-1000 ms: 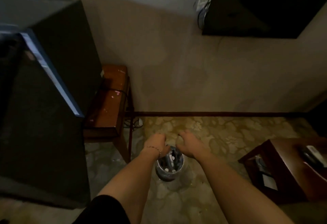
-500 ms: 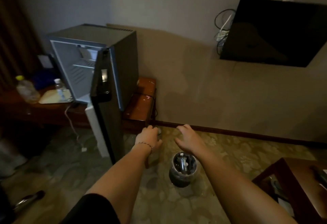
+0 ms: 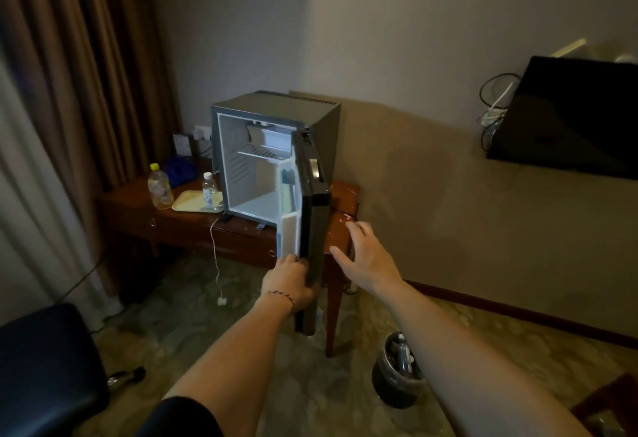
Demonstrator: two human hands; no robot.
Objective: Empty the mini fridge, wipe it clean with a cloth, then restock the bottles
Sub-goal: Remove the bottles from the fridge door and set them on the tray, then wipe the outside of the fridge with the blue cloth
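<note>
The grey mini fridge stands on a wooden side table with its door swung open toward me; the white inside looks bare apart from a wire shelf. My left hand grips the door's lower edge. Just right of the door, my right hand hovers with fingers spread and holds nothing. A yellow-capped bottle and a small water bottle stand left of the fridge, the small one on a pale tray. No cloth is visible.
A dark waste bin holding bottles sits on the patterned floor at lower right. Brown curtains hang at left, a black stool is at lower left, and a wall TV hangs at right. A white cable dangles from the table.
My view swung up from the bin to the fridge. Both hands left the bin; the left hand took hold of the door's lower edge and the right rose beside it.
</note>
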